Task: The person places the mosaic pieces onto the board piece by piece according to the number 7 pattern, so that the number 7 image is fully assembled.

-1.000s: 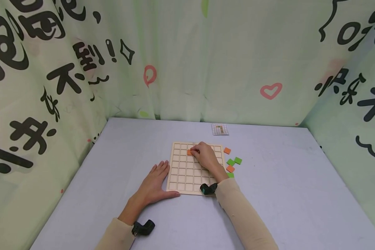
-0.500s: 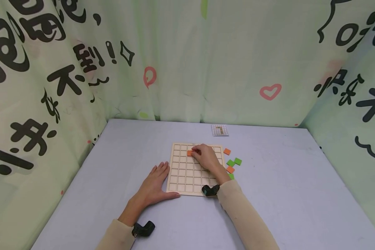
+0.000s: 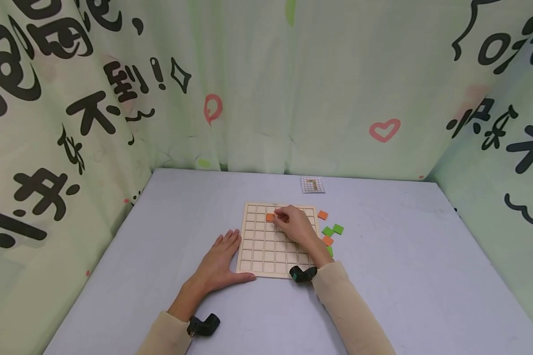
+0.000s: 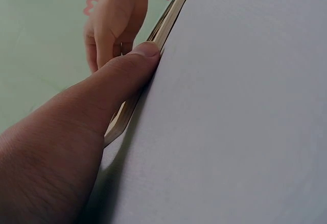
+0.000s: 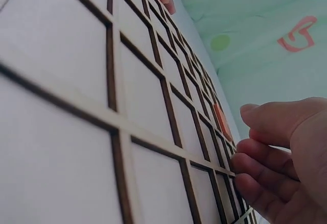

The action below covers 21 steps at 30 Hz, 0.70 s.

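Observation:
A wooden grid board (image 3: 258,256) lies on the table, with one orange square tile (image 3: 270,217) set in a cell near its far side. Beside that tile, my right hand (image 3: 295,226) hovers low over the board, fingers loosely bent. The right wrist view shows the thumb apart from the fingers, nothing pinched, and the orange tile (image 5: 223,122) flat in its cell just past the fingertips. My left hand (image 3: 219,264) rests spread at the board's near left corner, fingers along the left edge. In the left wrist view its thumb (image 4: 145,50) presses on the front edge.
Right of the board lie loose orange tiles (image 3: 323,215) and several green tiles (image 3: 338,229), one partly hidden by the right wrist. A small card (image 3: 313,185) printed with a grid pattern sits behind the board. Printed curtains (image 3: 328,98) enclose the table's back and sides.
My right hand has drawn slightly right, off the orange tile, which stays in its cell and shows more fully. The left hand has stayed in place.

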Each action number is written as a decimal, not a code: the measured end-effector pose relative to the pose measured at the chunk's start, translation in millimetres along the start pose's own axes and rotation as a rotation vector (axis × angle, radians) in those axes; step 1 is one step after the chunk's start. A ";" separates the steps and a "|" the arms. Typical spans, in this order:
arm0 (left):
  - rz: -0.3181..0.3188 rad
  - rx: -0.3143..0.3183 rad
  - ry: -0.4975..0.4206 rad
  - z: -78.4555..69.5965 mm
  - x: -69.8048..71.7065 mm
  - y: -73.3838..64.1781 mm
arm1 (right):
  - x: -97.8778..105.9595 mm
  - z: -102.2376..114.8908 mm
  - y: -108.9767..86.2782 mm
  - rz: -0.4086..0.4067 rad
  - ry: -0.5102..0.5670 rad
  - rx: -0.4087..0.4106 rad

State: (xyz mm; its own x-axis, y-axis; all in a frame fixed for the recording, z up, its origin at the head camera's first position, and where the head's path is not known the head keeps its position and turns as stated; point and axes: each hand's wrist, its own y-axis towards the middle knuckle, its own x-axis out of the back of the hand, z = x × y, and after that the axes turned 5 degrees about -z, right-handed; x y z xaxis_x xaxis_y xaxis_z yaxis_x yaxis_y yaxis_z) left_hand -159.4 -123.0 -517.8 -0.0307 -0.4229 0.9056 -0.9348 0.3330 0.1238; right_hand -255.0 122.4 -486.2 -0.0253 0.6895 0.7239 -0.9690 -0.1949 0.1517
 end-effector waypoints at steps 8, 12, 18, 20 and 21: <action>0.009 0.009 0.000 -1.1 0.8 0.0 | 3.5 1.4 -6.2 0.019 0.039 -0.011; 0.013 0.004 0.000 -0.9 0.8 -0.5 | 5.5 2.6 -9.7 0.030 0.050 -0.003; 0.010 -0.007 -0.009 -0.6 1.1 -0.3 | 6.9 2.5 -13.9 0.037 0.084 -0.009; 0.008 -0.009 -0.009 -0.5 1.0 -0.2 | 6.9 2.4 -14.5 0.038 0.093 -0.014; 0.007 -0.009 -0.009 -0.4 1.0 -0.1 | 6.9 2.4 -14.8 0.036 0.092 -0.014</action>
State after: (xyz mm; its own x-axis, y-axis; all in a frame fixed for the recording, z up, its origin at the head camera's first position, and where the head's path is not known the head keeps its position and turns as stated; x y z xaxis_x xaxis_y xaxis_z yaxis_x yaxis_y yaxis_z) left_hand -159.2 -123.2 -516.7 -0.0401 -0.4279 0.9029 -0.9313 0.3435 0.1215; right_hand -240.2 128.4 -481.9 -0.0821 0.7435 0.6636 -0.9703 -0.2117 0.1171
